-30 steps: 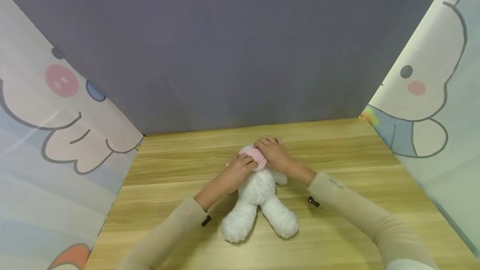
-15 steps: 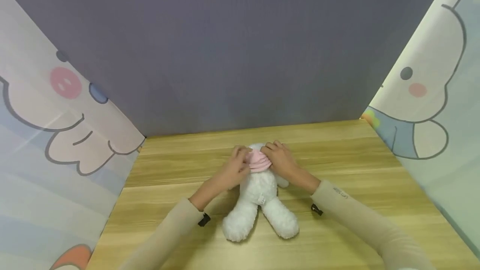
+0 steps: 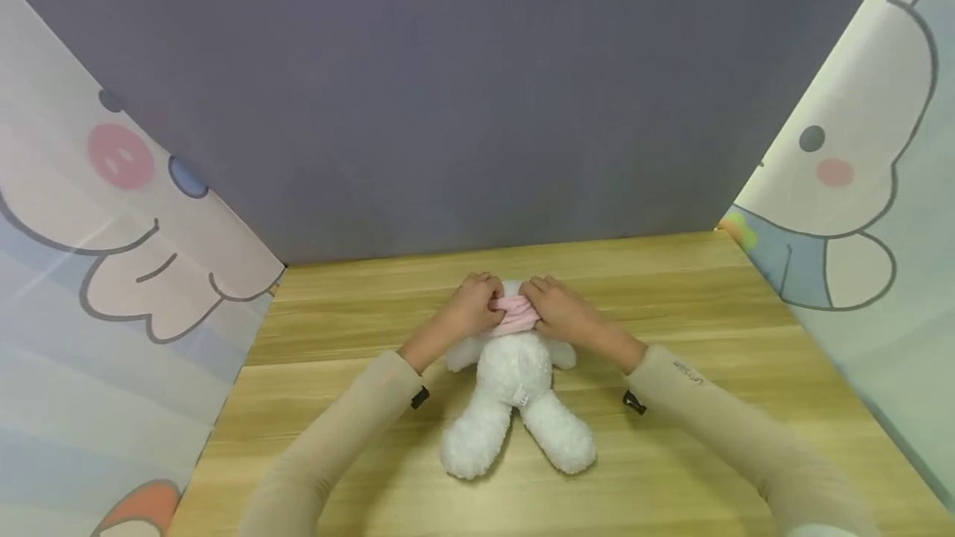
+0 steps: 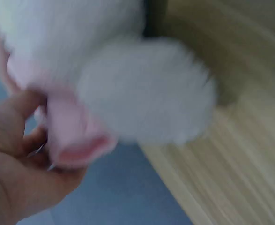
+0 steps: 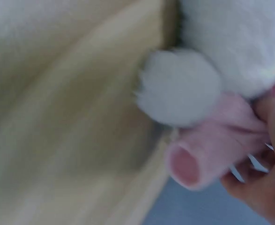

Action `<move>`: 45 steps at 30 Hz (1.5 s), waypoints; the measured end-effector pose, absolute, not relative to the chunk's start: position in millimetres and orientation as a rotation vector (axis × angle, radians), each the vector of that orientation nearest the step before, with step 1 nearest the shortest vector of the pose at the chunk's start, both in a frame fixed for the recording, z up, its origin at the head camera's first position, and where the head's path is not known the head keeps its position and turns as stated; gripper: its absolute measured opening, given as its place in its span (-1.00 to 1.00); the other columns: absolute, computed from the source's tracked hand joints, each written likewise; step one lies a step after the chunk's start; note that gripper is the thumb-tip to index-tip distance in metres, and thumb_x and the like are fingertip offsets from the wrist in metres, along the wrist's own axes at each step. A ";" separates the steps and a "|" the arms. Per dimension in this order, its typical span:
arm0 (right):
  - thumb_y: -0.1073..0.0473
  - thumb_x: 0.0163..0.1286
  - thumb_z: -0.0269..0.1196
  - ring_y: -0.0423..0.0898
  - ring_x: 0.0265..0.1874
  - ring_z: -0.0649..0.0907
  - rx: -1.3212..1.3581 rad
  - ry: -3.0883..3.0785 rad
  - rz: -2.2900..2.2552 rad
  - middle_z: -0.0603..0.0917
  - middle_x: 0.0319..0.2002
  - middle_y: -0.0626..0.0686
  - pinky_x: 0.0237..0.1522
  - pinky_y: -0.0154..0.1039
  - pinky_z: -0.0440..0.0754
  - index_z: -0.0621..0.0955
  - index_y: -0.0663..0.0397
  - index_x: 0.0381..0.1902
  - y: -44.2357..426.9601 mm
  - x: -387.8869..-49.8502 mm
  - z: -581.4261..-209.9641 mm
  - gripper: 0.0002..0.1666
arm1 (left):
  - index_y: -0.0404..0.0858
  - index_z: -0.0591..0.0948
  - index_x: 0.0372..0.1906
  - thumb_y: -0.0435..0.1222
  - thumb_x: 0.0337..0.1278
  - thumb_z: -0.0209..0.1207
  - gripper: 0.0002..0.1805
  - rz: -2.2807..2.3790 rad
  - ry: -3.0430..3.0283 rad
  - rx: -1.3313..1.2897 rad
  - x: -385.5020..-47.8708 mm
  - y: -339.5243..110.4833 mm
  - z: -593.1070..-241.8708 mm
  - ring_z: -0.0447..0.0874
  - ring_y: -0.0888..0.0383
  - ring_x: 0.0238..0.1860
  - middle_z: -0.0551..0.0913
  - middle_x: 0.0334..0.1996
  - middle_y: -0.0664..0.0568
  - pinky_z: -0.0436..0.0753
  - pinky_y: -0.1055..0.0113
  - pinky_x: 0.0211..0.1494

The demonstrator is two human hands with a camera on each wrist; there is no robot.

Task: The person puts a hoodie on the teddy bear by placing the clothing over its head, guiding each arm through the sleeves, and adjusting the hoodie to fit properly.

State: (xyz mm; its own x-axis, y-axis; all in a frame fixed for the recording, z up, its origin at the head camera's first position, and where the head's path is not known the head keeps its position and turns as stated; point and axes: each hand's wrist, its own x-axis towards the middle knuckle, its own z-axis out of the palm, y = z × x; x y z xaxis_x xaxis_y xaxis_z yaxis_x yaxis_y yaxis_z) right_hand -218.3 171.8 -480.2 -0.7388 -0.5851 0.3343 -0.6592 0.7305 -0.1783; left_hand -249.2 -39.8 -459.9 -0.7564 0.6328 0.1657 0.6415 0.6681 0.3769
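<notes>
A white plush toy (image 3: 515, 367) lies on the table with its legs spread toward me and a small tag between them. Around its head or neck sits a bunched pink garment (image 3: 516, 315). My left hand (image 3: 475, 303) pinches the garment's left side, and my right hand (image 3: 561, 313) grips its right side. In the left wrist view a pink sleeve (image 4: 71, 126) hangs beside a fluffy white arm (image 4: 146, 91). The right wrist view shows another open-ended pink sleeve (image 5: 207, 154), below a round white paw (image 5: 179, 86). Most of the toy's head is hidden.
The wood-grain table (image 3: 358, 305) meets a grey panel (image 3: 485, 106) at the back. Curtains with cartoon animals, one on the left (image 3: 60, 297) and one on the right (image 3: 858, 106), hang at the sides.
The pink garment is bunched into a narrower band. My left hand has shifted up and now pinches its left edge; both of the toy's arms show more than before.
</notes>
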 end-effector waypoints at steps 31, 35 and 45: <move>0.35 0.18 0.35 0.05 -0.53 0.60 0.870 -2.593 0.217 0.65 -0.42 0.10 -0.54 -0.05 0.65 0.58 0.13 -0.31 169.5 -220.0 -491.2 -0.85 | -0.34 0.50 -0.27 -0.36 0.21 0.32 -0.80 -0.364 -2.793 -0.880 -206.7 -22.6 -476.4 0.54 0.05 -0.33 0.50 -0.38 -0.07 0.65 0.27 -0.30; 0.30 0.29 0.31 0.04 -0.54 0.57 0.796 -2.519 0.212 0.66 -0.44 0.07 -0.63 -0.08 0.62 0.60 0.07 -0.33 167.9 -225.5 -496.1 -0.92 | -0.36 0.45 -0.26 -0.36 0.30 0.25 -0.80 -0.345 -2.782 -0.888 -202.6 -18.2 -478.0 0.53 0.10 -0.45 0.46 -0.43 -0.07 0.61 0.34 -0.47; 0.66 0.14 0.26 0.24 0.03 0.59 1.125 -2.448 0.749 0.44 0.11 0.30 -0.03 0.06 0.68 0.45 0.20 0.11 187.1 -229.5 -465.2 -0.40 | -0.42 0.43 0.00 -0.42 0.50 0.04 -0.86 -0.855 -2.849 -0.865 -232.9 -48.3 -456.8 0.52 0.02 -0.28 0.48 -0.20 -0.20 0.62 0.21 -0.25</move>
